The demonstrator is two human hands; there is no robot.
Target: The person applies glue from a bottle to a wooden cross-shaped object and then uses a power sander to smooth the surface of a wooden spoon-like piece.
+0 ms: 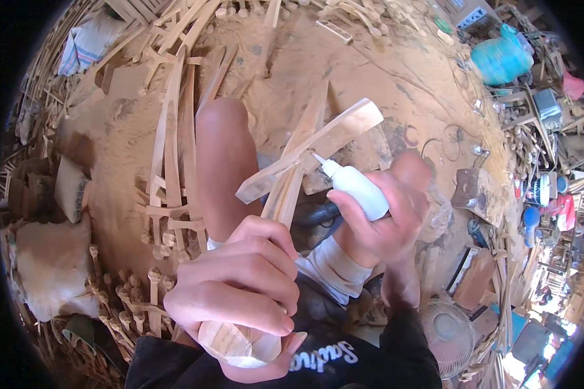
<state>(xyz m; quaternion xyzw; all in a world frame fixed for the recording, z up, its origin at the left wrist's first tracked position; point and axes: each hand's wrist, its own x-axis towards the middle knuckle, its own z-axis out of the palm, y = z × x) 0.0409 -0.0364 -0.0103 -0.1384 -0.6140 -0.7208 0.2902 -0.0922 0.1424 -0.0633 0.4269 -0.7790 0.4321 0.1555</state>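
Observation:
My left hand is wrapped round the thick, faceted end of a pale wooden shaft, which points up and away from me. A shorter wooden crosspiece meets the shaft at an angle. In my right hand is a white squeeze bottle, fingers closed round its body. Its thin nozzle tip is at the spot where crosspiece and shaft meet; whether it touches the wood I cannot tell. The bottle's contents are hidden.
Long shaped wooden pieces lie left of my legs, with several knobbed ones below. A fan stands at the lower right. A turquoise bundle sits at the upper right. Sawdust covers the floor, where a cord trails.

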